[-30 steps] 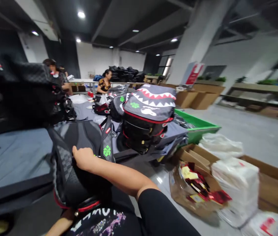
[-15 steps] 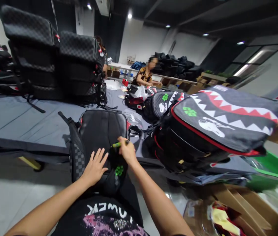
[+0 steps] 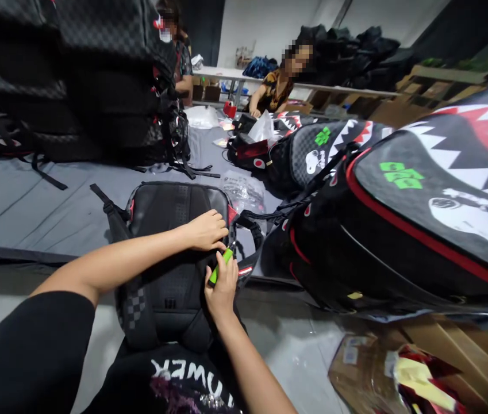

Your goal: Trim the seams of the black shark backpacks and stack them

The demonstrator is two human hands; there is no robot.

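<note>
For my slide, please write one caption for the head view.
The right hand holds a green tool at the edge of a black backpack; the left hand is close by.

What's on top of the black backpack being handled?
The left hand, over its back panel; the right hand, holding a green-handled tool at the edge. Surfaces beneath are hidden.

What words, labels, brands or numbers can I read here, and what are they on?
"OWER": white letters on the black shirt; any further letters are unclear.
Red strap tag: too small to read.
Script on the large backpack: too blurred.
Box label: too small.
Print on the clear plastic bag: blurred.
No number can be read.
</note>
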